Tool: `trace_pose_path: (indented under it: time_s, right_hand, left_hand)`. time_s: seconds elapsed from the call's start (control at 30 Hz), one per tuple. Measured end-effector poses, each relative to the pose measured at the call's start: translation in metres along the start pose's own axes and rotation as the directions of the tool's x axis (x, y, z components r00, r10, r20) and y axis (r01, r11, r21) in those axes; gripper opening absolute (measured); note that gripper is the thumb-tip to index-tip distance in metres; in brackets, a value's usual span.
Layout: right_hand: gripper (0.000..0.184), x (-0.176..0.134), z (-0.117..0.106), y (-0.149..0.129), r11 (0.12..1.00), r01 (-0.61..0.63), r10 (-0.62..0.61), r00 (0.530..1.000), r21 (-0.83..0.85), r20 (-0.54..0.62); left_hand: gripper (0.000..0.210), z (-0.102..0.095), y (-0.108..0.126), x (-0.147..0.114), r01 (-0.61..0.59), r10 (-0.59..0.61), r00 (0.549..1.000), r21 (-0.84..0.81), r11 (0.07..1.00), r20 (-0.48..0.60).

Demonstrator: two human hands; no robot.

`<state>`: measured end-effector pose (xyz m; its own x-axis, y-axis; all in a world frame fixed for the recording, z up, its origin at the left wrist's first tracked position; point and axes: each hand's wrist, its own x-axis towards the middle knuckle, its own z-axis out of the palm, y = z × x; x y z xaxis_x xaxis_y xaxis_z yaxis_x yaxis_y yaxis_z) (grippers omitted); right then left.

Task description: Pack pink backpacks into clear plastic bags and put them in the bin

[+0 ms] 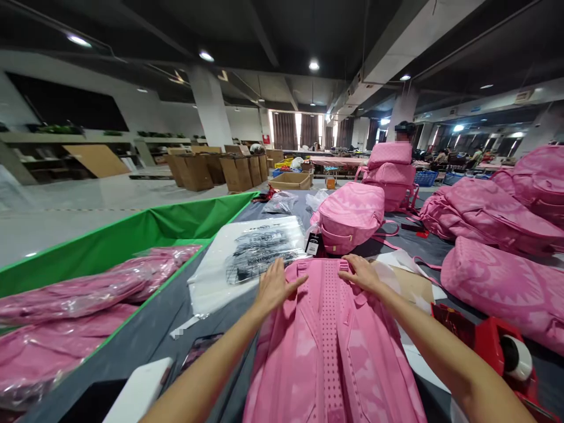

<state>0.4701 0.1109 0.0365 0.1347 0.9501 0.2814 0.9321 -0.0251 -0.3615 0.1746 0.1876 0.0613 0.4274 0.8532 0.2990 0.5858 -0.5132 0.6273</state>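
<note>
A pink backpack (329,352) lies in front of me with its shoulder straps and dotted, padded back panel facing up. My left hand (277,286) rests at its far left corner, fingers stretched and thumb spread toward the strap. At the far right corner, my right hand (362,274) touches the bag beside a strap buckle, its fingers also apart. Just past the top edge is a black hang tag (313,244). To the left of the backpack, a printed plastic bag (259,247) lies flat.
Several pink backpacks (352,214) stand or lie beyond and to the right. A green-lined bin (145,226) on the left holds plastic-wrapped pink bags (127,282). Near me are a red tape dispenser (496,346) and a white device (140,390). A person stands behind the stacked backpacks.
</note>
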Motion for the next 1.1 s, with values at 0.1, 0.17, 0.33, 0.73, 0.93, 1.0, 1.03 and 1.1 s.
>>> trace_pose_path:
  time_s: [0.1, 0.17, 0.33, 0.73, 0.93, 1.0, 1.03, 1.1]
  right_hand:
    - [0.051, -0.006, 0.012, 0.001, 0.988, 0.079, -0.063, 0.990, 0.131, -0.125]
    - [0.047, -0.009, 0.016, -0.003, 0.969, 0.106, -0.069, 0.983, 0.222, -0.170]
    - [0.034, -0.010, 0.030, -0.040, 0.931, 0.213, -0.137, 0.957, 0.297, -0.258]
    - [0.018, -0.054, 0.077, -0.078, 0.973, 0.229, -0.221, 0.963, 0.039, -0.153]
    - [0.016, -0.020, 0.075, -0.064, 0.983, 0.179, -0.182, 0.976, 0.033, 0.121]
    - [0.019, 0.004, 0.074, -0.066, 0.993, 0.116, -0.115, 0.974, 0.007, 0.195]
    - [0.020, 0.013, 0.073, -0.068, 0.997, 0.076, -0.069, 0.976, -0.027, 0.208]
    - [0.020, 0.020, 0.073, -0.072, 0.995, 0.010, 0.008, 0.982, -0.096, 0.190]
  left_hand:
    - [0.050, 0.028, -0.019, 0.042, -0.062, 0.062, 0.994, -0.007, 0.998, 0.090]
    - [0.052, 0.040, -0.024, 0.046, -0.114, 0.117, 0.987, -0.034, 0.993, 0.108]
    - [0.043, 0.031, -0.050, 0.009, -0.273, 0.270, 0.956, -0.009, 0.962, -0.115]
    - [0.031, 0.028, -0.101, -0.068, -0.328, 0.373, 0.919, 0.283, 0.902, -0.126]
    - [0.022, 0.042, -0.110, -0.033, -0.229, 0.158, 0.956, 0.290, 0.929, 0.248]
    - [0.021, 0.045, -0.108, -0.010, -0.171, 0.083, 0.959, 0.321, 0.931, 0.271]
    - [0.021, 0.046, -0.105, 0.000, -0.136, 0.042, 0.963, 0.345, 0.929, 0.268]
    - [0.020, 0.042, -0.095, 0.011, -0.090, -0.017, 0.963, 0.379, 0.921, 0.268]
